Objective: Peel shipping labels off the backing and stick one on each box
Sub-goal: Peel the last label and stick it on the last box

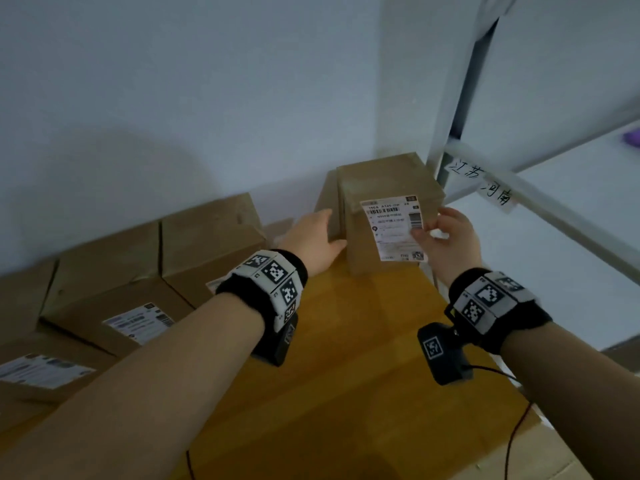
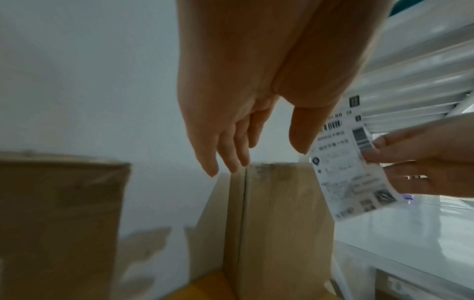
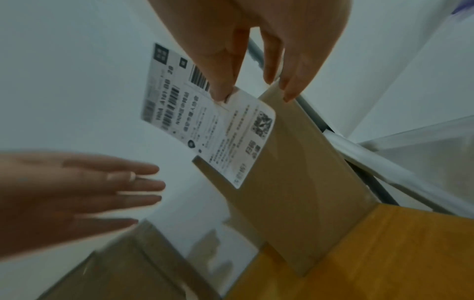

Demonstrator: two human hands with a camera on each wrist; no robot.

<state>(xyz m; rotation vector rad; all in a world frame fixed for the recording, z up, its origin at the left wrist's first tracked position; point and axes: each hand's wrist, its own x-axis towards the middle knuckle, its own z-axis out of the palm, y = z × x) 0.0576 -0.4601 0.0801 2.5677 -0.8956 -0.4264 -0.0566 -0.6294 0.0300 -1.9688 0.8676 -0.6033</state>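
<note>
— Yellow bench (image 1: 346, 358), white wall behind; labelled boxes (image 1: 114, 306) at nine o'clock. And my hands?

— Left hand (image 1: 313, 242) spread beside the upright box (image 1: 388, 216) at twelve; right hand (image 1: 446, 239) pinches the label (image 1: 393, 226) by its edge.

— Handling?

— I'd judge it thin, floppy, sticky-backed; grip the margins. Print reads "190A"; the rest blurs.
</note>
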